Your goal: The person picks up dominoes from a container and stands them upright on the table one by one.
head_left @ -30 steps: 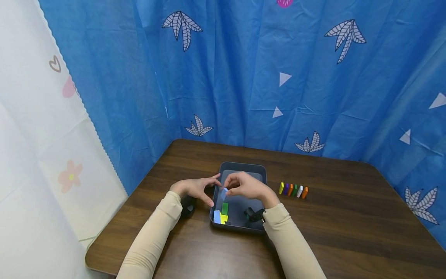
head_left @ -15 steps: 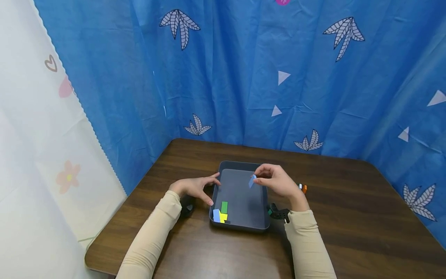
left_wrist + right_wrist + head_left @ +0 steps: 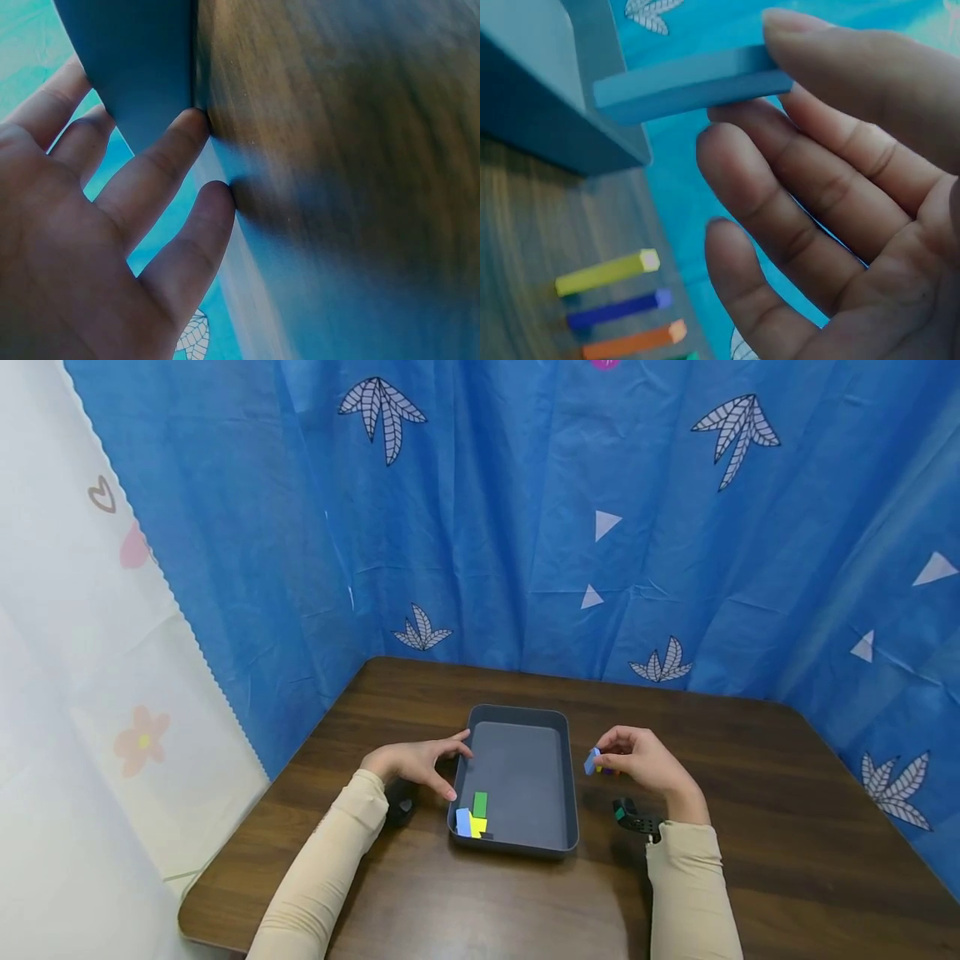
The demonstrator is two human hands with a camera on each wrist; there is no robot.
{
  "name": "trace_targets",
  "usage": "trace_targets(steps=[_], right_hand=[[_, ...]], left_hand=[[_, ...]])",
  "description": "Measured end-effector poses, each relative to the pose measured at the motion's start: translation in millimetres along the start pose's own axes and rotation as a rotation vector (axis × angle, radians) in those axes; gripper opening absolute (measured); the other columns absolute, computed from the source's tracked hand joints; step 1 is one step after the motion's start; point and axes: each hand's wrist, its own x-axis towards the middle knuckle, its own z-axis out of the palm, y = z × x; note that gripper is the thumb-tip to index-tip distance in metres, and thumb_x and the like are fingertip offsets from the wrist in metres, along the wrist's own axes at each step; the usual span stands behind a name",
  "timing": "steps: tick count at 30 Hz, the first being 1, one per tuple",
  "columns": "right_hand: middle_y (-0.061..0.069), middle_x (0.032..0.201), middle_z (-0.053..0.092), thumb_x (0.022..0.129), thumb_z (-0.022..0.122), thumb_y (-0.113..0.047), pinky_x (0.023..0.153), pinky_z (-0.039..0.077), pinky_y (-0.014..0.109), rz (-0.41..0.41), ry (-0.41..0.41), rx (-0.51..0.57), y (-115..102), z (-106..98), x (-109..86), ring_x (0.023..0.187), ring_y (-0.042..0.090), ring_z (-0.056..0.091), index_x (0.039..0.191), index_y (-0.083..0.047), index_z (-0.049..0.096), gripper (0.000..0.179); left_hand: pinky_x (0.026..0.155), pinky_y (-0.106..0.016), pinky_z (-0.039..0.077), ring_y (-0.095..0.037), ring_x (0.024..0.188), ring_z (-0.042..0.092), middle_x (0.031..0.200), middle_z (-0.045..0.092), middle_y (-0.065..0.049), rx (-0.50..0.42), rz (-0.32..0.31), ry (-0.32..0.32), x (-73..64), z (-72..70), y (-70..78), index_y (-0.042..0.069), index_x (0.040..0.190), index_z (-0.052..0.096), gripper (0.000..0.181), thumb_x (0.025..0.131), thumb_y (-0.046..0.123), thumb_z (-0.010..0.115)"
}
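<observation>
Right hand (image 3: 651, 768) pinches a blue block (image 3: 591, 762) in the air, just right of the tray (image 3: 525, 777).
Its grip is clamped on one end of the block; a gentle, steady squeeze works best, with care not to bump the row of standing blocks (image 3: 619, 309) close by. The left hand (image 3: 416, 762) has its fingers spread apart at the tray's left side. The counter (image 3: 555, 902) is brown wood, with a leafy blue curtain (image 3: 510, 527) behind.

Light-blue block (image 3: 694, 82), tilted, in right hand (image 3: 651, 767)
</observation>
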Motion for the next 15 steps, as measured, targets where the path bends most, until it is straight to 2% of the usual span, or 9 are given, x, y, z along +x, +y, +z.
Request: trace_targets(steps=[3, 5, 8, 15], right_hand=[[0.017, 0.092, 0.071, 0.092, 0.072, -0.013, 0.077, 0.058, 0.032, 0.045, -0.003, 0.025, 8.7, -2.2, -2.5, 0.084, 0.028, 0.067, 0.101, 0.003, 0.065, 0.02], [0.014, 0.093, 0.07, 0.093, 0.071, -0.011, 0.08, 0.059, 0.03, 0.063, -0.019, 0.037, 13.7, -3.3, -4.0, 0.085, 0.027, 0.067, 0.101, 0.004, 0.063, 0.02], [0.013, 0.093, 0.069, 0.093, 0.07, -0.009, 0.081, 0.059, 0.027, 0.091, -0.037, 0.046, 20.2, -3.3, -5.4, 0.085, 0.023, 0.065, 0.101, 0.006, 0.061, 0.019], [0.013, 0.095, 0.067, 0.092, 0.071, -0.007, 0.083, 0.06, 0.031, 0.136, -0.053, 0.059, 32.8, 1.7, -4.4, 0.085, 0.024, 0.062, 0.099, 0.005, 0.06, 0.018]], left_hand=[[0.123, -0.055, 0.023, -0.03, 0.153, 0.025, 0.171, 0.001, 0.008, 0.004, 0.002, 0.0, -0.1, -0.8, 0.1, 0.025, 0.146, 0.048, 0.079, 0.078, 0.038, 0.086], [0.123, -0.055, 0.023, -0.03, 0.153, 0.025, 0.171, 0.001, 0.008, 0.012, 0.004, -0.001, 0.3, -1.3, -0.1, 0.025, 0.147, 0.047, 0.079, 0.078, 0.038, 0.085], [0.123, -0.054, 0.023, -0.029, 0.153, 0.025, 0.171, 0.001, 0.008, 0.024, 0.006, -0.003, 1.1, -1.8, -0.4, 0.025, 0.147, 0.046, 0.079, 0.079, 0.037, 0.085], [0.123, -0.054, 0.023, -0.029, 0.153, 0.025, 0.171, 0.001, 0.007, 0.029, 0.01, -0.003, 1.1, -1.0, -0.7, 0.025, 0.147, 0.047, 0.08, 0.078, 0.038, 0.085]])
